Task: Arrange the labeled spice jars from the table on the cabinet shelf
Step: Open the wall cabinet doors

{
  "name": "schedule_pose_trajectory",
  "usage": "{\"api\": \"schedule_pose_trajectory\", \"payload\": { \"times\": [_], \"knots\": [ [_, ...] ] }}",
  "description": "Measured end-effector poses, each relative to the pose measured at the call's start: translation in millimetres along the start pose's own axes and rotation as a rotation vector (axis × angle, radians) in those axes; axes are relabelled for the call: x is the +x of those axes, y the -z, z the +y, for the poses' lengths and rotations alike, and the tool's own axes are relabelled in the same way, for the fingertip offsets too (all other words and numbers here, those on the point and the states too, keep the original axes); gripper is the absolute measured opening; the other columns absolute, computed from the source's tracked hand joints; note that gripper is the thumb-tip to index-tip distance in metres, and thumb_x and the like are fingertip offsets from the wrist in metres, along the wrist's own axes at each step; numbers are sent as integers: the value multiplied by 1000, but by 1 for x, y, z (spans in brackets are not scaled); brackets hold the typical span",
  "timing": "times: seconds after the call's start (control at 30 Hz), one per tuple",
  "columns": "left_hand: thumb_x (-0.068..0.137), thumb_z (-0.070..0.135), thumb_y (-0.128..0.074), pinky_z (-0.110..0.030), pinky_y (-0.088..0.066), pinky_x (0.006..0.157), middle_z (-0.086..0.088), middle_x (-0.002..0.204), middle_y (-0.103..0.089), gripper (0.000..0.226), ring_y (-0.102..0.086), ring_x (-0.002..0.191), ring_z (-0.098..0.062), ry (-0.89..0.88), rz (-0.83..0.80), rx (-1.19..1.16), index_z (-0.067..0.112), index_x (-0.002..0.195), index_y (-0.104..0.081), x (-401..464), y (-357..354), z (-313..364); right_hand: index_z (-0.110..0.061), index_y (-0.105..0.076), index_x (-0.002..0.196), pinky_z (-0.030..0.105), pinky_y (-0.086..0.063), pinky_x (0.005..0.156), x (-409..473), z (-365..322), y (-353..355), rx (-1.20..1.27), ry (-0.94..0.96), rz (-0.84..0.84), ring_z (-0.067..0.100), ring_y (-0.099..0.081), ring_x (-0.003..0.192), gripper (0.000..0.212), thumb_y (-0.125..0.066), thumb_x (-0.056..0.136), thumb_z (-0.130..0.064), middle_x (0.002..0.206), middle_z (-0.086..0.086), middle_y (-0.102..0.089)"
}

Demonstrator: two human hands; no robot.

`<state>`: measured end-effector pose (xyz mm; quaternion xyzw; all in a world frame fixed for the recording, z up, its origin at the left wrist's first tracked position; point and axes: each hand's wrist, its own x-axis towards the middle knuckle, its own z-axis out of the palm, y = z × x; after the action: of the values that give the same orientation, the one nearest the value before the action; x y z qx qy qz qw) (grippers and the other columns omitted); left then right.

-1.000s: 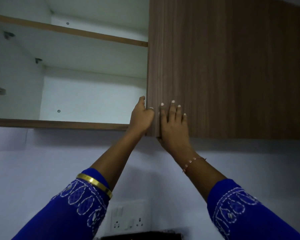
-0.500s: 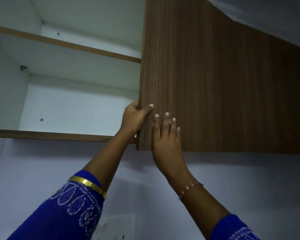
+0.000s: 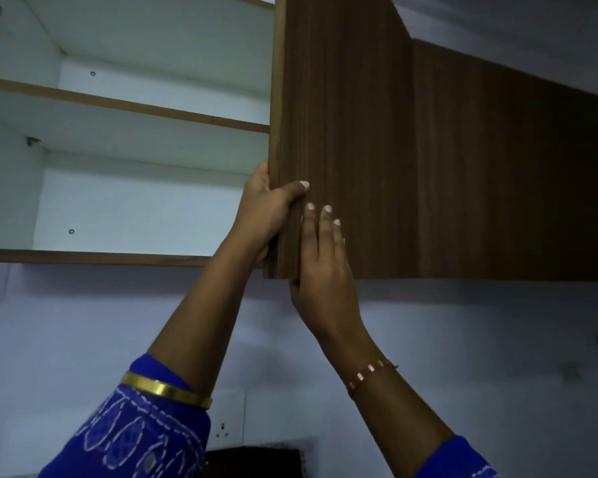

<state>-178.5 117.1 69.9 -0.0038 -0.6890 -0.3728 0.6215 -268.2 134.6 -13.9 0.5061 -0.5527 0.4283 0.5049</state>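
A wall cabinet hangs above me with its left half uncovered, showing a bare white lower shelf [image 3: 94, 257] and a bare upper shelf [image 3: 125, 106]. My left hand [image 3: 268, 212] grips the left edge of the brown wooden cabinet door [image 3: 342, 132], thumb on the front and fingers behind it. Flat against the door's front near its lower left corner lies my right hand [image 3: 321, 260], fingers spread and pointing up. The door stands swung partly out from the cabinet. No spice jars or table are in view.
A second brown door [image 3: 515, 174] stays closed to the right. Below the cabinet is a pale wall with a white socket plate [image 3: 227, 422], and a dark object [image 3: 256, 460] sits at the bottom edge.
The door has swung further out from the cabinet. My left hand now wraps more firmly round its edge, and my right hand has stayed flat on its front. The view has tilted upward.
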Motion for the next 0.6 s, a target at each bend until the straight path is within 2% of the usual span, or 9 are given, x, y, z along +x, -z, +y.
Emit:
{"api": "schedule_pose_trajectory", "payload": {
  "times": [0.1,0.2,0.3,0.43,0.5,0.57,0.6],
  "knots": [
    [86,10,-57,-9,-50,65,17,87,-57,26,-58,80,2,-49,13,26,26,104,-46,-15,-32,20,-5,-16,146,45,-26,113,-7,16,29,93,-15,-1,39,-24,141,81,-66,82,-5,151,22,-25],
    [86,7,-55,-8,-50,65,16,86,-56,27,-57,80,2,-87,37,64,25,104,-46,-29,-65,38,-8,-14,146,30,-18,110,-14,32,57,182,-51,36,32,-22,143,80,-64,83,-4,153,16,-25],
    [86,3,-52,-15,-51,71,7,96,-58,33,-59,85,-8,-111,53,94,17,116,-48,-42,-98,52,-7,-19,145,31,-27,107,-20,47,83,269,-95,79,31,-29,140,80,-67,81,-3,151,15,-31],
    [87,1,-49,-10,-50,59,2,100,-54,45,-57,79,-7,-152,51,139,14,129,-41,-56,-143,67,-3,-32,142,42,-43,105,-28,71,115,384,-172,110,30,-45,131,72,-68,80,-4,142,14,-46],
    [86,-1,-47,-10,-49,59,3,98,-51,49,-56,80,-10,-167,44,148,13,133,-38,-63,-165,75,-2,-39,138,42,-48,100,-32,85,130,436,-222,110,27,-52,125,65,-68,80,-6,135,13,-54],
    [86,-3,-46,-17,-52,65,1,101,-52,53,-57,89,-16,-188,41,162,11,136,-35,-69,-185,81,0,-43,135,40,-51,96,-35,99,143,470,-252,121,26,-58,117,61,-68,79,-6,127,14,-59],
    [86,-3,-46,-23,-54,73,-2,109,-54,55,-58,97,-20,-193,34,169,10,138,-32,-72,-195,82,1,-44,133,37,-52,94,-37,106,149,486,-262,129,27,-61,112,59,-68,79,-4,122,16,-62]
  ]
}}
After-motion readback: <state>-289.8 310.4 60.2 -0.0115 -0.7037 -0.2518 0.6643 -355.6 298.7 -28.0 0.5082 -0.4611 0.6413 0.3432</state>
